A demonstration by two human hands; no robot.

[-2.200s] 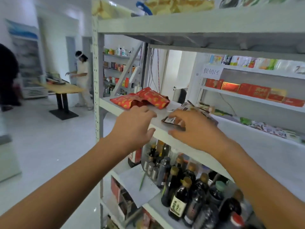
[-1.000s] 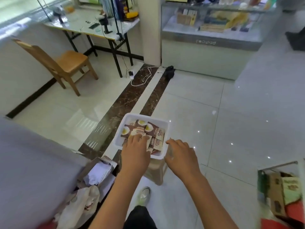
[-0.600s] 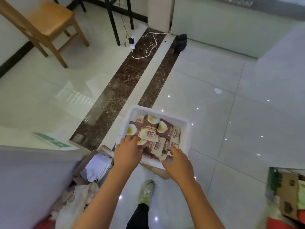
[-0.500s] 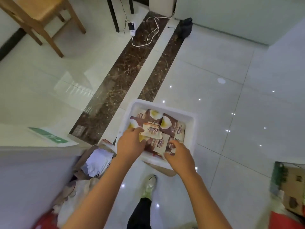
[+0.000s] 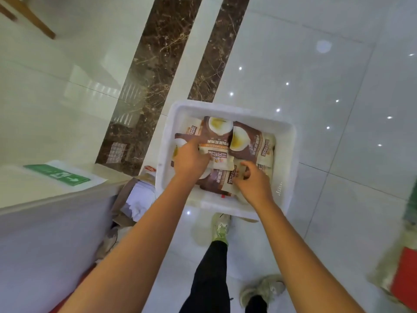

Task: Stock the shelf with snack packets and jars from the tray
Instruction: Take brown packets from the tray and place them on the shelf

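A white plastic tray (image 5: 286, 141) sits low in front of me, filled with several brown-and-cream snack packets (image 5: 248, 141) printed with egg halves. My left hand (image 5: 190, 158) reaches into the tray's left side and grips the edge of a cream packet (image 5: 220, 158) lying on top of the pile. My right hand (image 5: 252, 181) is at the tray's near right, fingers curled round the edge of a brown packet (image 5: 216, 179). No jars and no shelf are in sight.
The floor is glossy white tile with two dark marble strips (image 5: 153, 75). A grey counter with a green sign (image 5: 56, 175) stands at left, with papers and a box (image 5: 137, 199) at its foot. My feet (image 5: 220, 229) are just below the tray. Red goods (image 5: 404, 272) at the right edge.
I have turned from the shelf to the tray on the floor. The view has dropped closer, and both hands have gone deeper into the packets and taken hold of them.
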